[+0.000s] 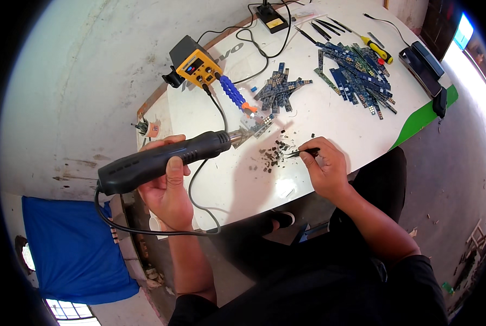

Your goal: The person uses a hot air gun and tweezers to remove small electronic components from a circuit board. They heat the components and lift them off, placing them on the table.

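Note:
My left hand (169,187) is wrapped round a black hot air gun (164,163), whose metal nozzle (236,138) points right at a small circuit board strip (262,126). A blue jointed holder arm (232,91) with an orange end reaches down to that strip. In my right hand (327,168) is a pair of black tweezers (303,153), pinched between thumb and fingers. Their tips are beside a scatter of small dark chips (274,155) on the white table (226,190).
A yellow-fronted soldering station (197,64) stands at the back left. Circuit board strips form a smaller heap (280,89) and a larger heap (360,76). Several tweezers (320,30), a yellow screwdriver (379,49), a phone (419,70) and a small cup (152,129) lie around the edges.

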Demonstrator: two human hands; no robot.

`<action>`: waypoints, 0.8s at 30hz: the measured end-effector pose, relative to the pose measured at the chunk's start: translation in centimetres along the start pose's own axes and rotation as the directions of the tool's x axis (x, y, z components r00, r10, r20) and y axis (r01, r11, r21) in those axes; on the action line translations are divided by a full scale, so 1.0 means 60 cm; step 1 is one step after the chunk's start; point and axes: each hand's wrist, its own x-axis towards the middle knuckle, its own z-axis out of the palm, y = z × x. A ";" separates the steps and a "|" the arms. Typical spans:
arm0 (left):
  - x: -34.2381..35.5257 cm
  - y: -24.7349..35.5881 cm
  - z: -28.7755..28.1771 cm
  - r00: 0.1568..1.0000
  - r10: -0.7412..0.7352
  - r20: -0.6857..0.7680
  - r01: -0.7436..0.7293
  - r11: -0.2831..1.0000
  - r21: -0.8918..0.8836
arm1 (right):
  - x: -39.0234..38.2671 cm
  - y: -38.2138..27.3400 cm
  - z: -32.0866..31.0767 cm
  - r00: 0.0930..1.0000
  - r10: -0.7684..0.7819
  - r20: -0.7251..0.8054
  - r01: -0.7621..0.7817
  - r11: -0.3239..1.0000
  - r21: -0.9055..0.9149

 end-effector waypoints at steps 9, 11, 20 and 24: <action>0.000 0.000 -0.003 1.000 0.001 0.014 0.000 1.000 -0.025 | 0.001 -0.005 0.000 1.000 -0.001 0.001 0.001 1.000 -0.019; -0.001 0.001 -0.001 1.000 0.008 0.010 -0.008 1.000 -0.012 | 0.001 -0.005 -0.001 1.000 -0.001 0.004 0.001 1.000 -0.022; 0.001 0.003 -0.002 1.000 0.018 0.017 -0.018 1.000 0.006 | 0.011 -0.021 0.000 1.000 -0.024 -0.019 0.024 1.000 0.006; -0.001 0.002 -0.003 1.000 0.019 0.024 -0.019 1.000 0.018 | 0.036 -0.055 0.001 0.995 -0.086 -0.044 0.086 0.996 0.014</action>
